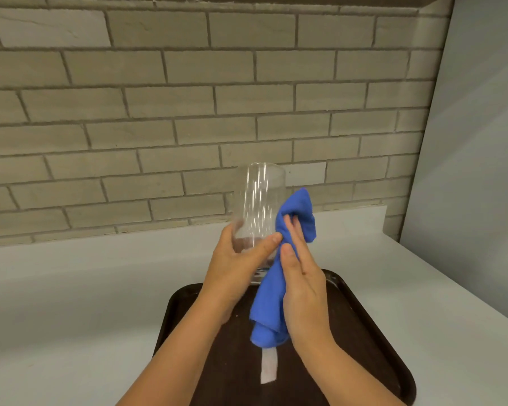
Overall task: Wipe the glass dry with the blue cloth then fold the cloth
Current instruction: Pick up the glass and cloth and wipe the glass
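Observation:
A clear tall glass [258, 200] is held upright above the tray, its lower part wrapped by my left hand [241, 259]. My right hand [302, 285] presses a bunched blue cloth [276, 288] against the right side of the glass, fingers extended along the cloth. The cloth runs from a crumpled top beside the glass down to a hanging end below my right palm. The base of the glass is partly hidden by my left hand.
A dark brown tray [373, 347] lies on the pale countertop [71, 303] under my hands, with a white strip [269, 366] on it. A brick wall [188, 98] stands behind, and a plain grey wall [481, 171] closes the right side.

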